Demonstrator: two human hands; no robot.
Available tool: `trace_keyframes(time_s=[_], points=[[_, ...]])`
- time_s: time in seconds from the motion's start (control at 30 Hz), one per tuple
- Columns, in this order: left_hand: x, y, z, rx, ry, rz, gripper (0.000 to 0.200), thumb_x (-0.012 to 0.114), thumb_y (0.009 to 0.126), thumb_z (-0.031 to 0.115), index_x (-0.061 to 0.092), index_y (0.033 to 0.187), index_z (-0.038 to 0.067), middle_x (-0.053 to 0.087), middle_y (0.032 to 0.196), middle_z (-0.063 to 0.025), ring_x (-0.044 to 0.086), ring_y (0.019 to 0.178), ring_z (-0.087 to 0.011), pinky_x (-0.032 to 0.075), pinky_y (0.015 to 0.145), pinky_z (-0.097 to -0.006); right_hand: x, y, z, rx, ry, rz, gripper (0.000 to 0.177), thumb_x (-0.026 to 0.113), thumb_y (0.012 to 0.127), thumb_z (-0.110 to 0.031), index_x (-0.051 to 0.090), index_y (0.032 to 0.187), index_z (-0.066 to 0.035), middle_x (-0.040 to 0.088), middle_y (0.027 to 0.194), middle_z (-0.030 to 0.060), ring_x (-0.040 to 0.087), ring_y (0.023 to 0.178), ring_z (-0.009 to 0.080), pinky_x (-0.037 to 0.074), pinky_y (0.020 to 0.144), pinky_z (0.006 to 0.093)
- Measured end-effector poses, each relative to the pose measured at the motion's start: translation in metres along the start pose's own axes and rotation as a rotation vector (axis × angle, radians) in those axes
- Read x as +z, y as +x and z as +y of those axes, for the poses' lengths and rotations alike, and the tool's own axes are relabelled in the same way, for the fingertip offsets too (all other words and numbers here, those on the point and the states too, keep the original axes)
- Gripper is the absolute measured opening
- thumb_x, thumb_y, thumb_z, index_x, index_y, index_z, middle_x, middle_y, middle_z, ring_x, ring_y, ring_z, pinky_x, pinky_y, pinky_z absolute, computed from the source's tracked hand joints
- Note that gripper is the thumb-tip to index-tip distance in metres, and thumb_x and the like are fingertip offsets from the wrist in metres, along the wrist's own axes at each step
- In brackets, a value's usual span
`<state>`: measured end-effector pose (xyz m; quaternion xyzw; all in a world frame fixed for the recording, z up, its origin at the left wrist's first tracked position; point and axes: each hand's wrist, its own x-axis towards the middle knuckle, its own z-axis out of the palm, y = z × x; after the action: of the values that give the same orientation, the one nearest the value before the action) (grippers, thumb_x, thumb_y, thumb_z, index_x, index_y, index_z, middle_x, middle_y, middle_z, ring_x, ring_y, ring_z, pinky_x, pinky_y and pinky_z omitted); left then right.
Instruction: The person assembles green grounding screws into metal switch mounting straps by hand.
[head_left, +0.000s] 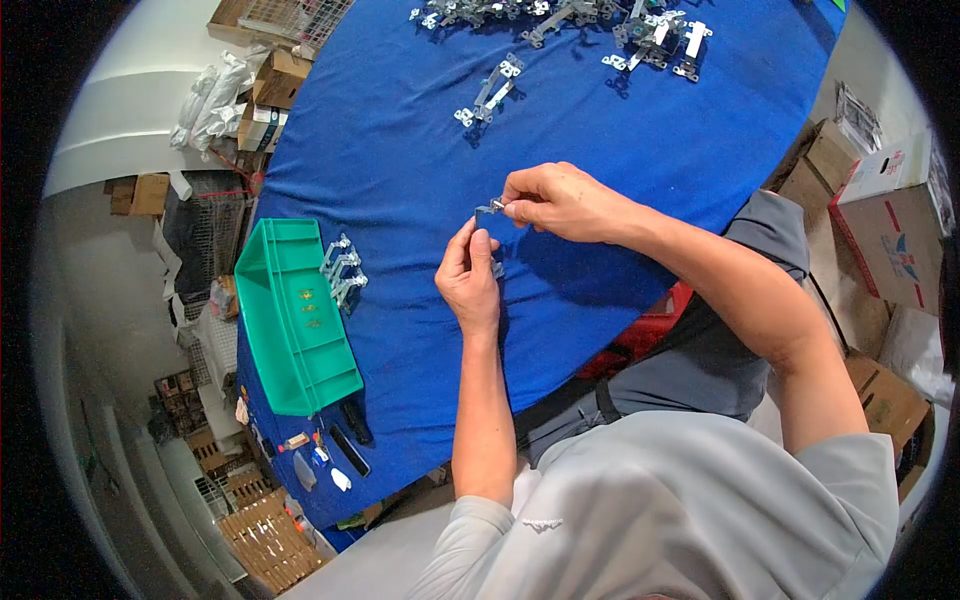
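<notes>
Pinched closed, my left hand [470, 287] grips the lower end of a small, silvery, bent metal bracket [484, 211], right of the green plastic tray [281, 320]. My right hand [572, 204] pinches its upper end; I seem to be adjusting it, which calls for steady fingertips. It looks thin and angular.

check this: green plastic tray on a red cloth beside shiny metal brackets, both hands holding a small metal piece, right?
The cloth is blue, not red, as the head view shows; the tray sits beside the brackets, and the left hand and right hand hold the piece.
</notes>
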<state>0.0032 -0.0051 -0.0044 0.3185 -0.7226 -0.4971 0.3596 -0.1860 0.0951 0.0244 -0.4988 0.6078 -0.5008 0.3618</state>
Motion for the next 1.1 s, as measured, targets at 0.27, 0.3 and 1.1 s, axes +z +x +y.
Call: trace_keyframes(time_s=[0.27, 0.3, 1.1], points=[[-0.002, -0.001, 0.003, -0.044, 0.002, -0.006, 0.027, 0.068, 0.099, 0.015, 0.070, 0.122, -0.001, 0.070, 0.085, -0.0015, 0.057, 0.070, -0.0038, 0.044, 0.060, -0.0194, 0.000, -0.002, -0.002, -0.007, -0.025, 0.041, 0.020, 0.064, 0.092, -0.020, 0.071, 0.095, -0.001, 0.073, 0.081, 0.0149, 0.071, 0.076, 0.0292, 0.053, 0.070, 0.0418], [-0.001, -0.001, 0.002, -0.041, 0.001, -0.004, 0.027, 0.068, 0.099, 0.014, 0.070, 0.122, -0.001, 0.070, 0.086, -0.0017, 0.058, 0.071, -0.0043, 0.045, 0.061, -0.0197, 0.000, -0.002, -0.003, -0.002, -0.023, 0.037, 0.020, 0.064, 0.092, -0.019, 0.071, 0.095, 0.000, 0.073, 0.082, 0.0152, 0.072, 0.077, 0.0294, 0.054, 0.070, 0.0419], [0.000, 0.001, -0.003, 0.063, 0.118, -0.008, 0.029, 0.078, 0.088, 0.004, 0.075, 0.116, 0.001, 0.059, 0.078, 0.0023, 0.050, 0.069, -0.0055, 0.041, 0.061, -0.0220, 0.008, -0.002, 0.008, -0.147, -0.066, 0.218, 0.017, 0.067, 0.092, -0.015, 0.066, 0.097, 0.001, 0.070, 0.085, 0.0189, 0.071, 0.080, 0.0340, 0.053, 0.071, 0.0432]])
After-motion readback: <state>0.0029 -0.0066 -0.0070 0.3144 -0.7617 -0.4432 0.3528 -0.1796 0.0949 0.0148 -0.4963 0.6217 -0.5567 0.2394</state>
